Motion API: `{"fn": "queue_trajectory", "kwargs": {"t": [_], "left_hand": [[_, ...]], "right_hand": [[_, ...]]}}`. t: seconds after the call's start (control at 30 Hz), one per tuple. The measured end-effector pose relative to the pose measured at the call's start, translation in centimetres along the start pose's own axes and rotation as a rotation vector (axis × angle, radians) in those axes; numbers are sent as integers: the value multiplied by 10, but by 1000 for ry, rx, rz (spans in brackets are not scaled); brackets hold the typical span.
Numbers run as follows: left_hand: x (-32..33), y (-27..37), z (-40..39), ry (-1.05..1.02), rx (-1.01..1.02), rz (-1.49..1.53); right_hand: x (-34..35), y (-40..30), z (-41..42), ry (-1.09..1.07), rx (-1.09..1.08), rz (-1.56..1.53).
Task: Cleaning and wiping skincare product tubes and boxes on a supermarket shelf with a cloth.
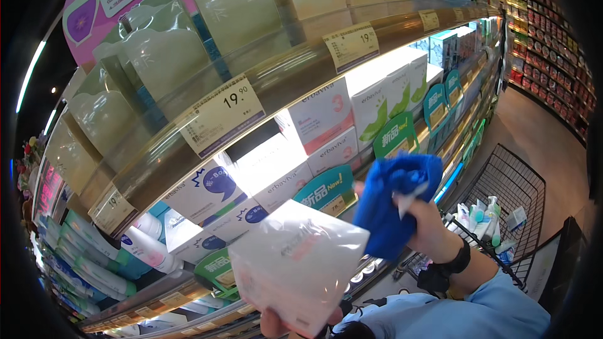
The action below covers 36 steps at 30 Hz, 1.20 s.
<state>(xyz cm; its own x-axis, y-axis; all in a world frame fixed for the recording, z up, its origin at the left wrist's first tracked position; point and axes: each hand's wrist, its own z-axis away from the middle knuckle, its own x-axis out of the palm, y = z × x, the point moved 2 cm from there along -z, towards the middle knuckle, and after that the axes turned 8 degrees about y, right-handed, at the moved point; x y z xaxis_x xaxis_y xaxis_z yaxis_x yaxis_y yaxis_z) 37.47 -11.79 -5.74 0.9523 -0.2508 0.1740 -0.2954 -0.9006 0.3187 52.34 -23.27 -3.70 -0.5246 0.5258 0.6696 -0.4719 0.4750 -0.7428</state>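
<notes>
My left hand (278, 325) grips the lower end of a white, film-wrapped carton (301, 263) with pink print, low in the middle of the head view. Just right of the carton, my right hand (419, 223) holds a bunched blue cloth (395, 202); a small whitish piece shows by its fingers. Behind the carton and cloth, boxed products stand on a lit shelf, among them a white and pink box (322, 117) and a white and green box (384, 99). A teal shelf sign (325, 190) is partly hidden behind the carton.
Above runs a shelf edge (292, 70) with price tags and pale green packs (235, 14). At the lower left lie tubes and a white bottle (150, 249). A wire shopping cart (518, 174) with bottles and tubes stands at the right, beside the aisle floor (532, 127); farther shelves stand beyond.
</notes>
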Motion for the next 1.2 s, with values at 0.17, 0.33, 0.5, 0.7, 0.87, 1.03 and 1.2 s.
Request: {"fn": "queue_trajectory", "kwargs": {"t": [0.17,0.33,0.5,0.7,0.87,1.03,1.2], "left_hand": [[9,-3,9,-171,-103,161],[5,1,11,-351,-181,291],[5,18,-10,-385,97,74],[11,17,5,-484,143,294],[11,21,12,-439,-237,440],[2,20,17,-413,151,157],[1,9,31,-222,-8,325]], "right_hand": [[12,14,27,-7,46,-71],[3,25,38,-161,25,-20],[-10,32,39,77,-81,-43],[-8,42,52,137,79,-311],[-4,52,57,124,70,-318],[-5,49,62,88,101,-413],[-8,48,70,55,23,-442]]}}
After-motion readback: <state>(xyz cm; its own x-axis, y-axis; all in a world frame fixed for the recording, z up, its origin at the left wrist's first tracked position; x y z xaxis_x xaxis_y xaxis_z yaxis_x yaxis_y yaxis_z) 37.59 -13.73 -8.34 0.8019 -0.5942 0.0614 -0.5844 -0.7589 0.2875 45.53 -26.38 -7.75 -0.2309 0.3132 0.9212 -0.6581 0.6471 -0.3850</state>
